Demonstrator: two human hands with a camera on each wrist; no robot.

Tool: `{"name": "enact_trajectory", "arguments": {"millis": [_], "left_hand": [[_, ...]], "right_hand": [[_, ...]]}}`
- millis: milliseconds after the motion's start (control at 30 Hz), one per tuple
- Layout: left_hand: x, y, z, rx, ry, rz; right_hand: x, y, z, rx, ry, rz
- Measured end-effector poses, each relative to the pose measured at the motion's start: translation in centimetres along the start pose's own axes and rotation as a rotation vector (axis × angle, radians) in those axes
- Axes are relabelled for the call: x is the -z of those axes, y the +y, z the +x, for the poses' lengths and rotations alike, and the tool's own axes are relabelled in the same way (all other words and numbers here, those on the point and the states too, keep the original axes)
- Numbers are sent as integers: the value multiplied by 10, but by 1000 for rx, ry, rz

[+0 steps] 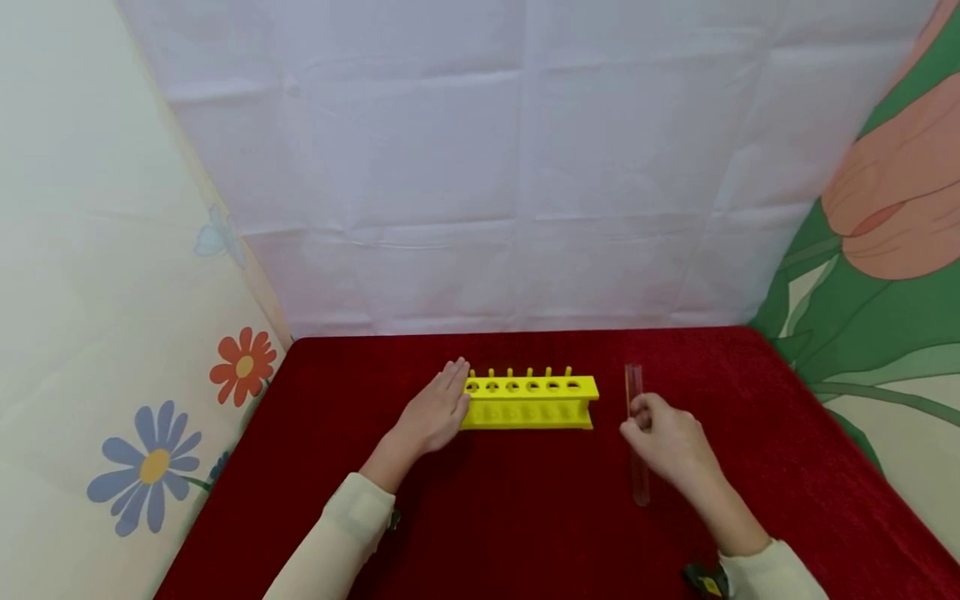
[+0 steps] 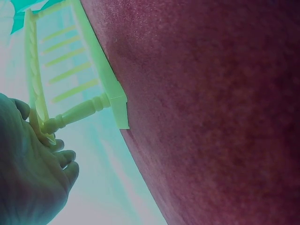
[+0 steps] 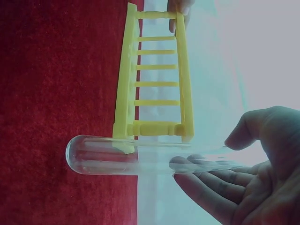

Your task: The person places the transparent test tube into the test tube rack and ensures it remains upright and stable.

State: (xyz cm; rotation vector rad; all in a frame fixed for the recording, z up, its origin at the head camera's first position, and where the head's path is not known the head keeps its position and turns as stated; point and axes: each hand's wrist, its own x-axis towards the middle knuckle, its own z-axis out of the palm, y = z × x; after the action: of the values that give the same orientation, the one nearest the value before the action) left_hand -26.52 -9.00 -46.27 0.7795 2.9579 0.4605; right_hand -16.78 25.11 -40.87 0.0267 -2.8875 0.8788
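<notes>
A yellow test tube rack (image 1: 532, 397), with a row of holes and a row of pegs behind them, stands on the red cloth. My left hand (image 1: 433, 412) holds its left end, the thumb in front and the fingers reaching toward the back. In the left wrist view, the end of the rack's top plate lies between that thumb and the fingers (image 2: 70, 172). To the right of the rack, my right hand (image 1: 671, 437) grips a clear, empty test tube (image 3: 103, 154) between thumb and fingers. The tube is upright, its rounded end down.
Red cloth (image 1: 517, 517) covers the table. A creased white sheet (image 1: 420, 167) hangs behind its far edge. Flower-printed panels flank it, with a blue flower (image 1: 153, 467) on the left and a pink bloom (image 1: 900, 200) on the right.
</notes>
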Motion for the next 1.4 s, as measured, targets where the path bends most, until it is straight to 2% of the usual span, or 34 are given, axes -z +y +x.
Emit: {"name": "enact_trajectory", "arguments": {"millis": [1400], "left_hand": [[-4, -3, 3, -15, 14, -9]], "right_hand": [[-1, -7, 2, 0, -17, 46]]}}
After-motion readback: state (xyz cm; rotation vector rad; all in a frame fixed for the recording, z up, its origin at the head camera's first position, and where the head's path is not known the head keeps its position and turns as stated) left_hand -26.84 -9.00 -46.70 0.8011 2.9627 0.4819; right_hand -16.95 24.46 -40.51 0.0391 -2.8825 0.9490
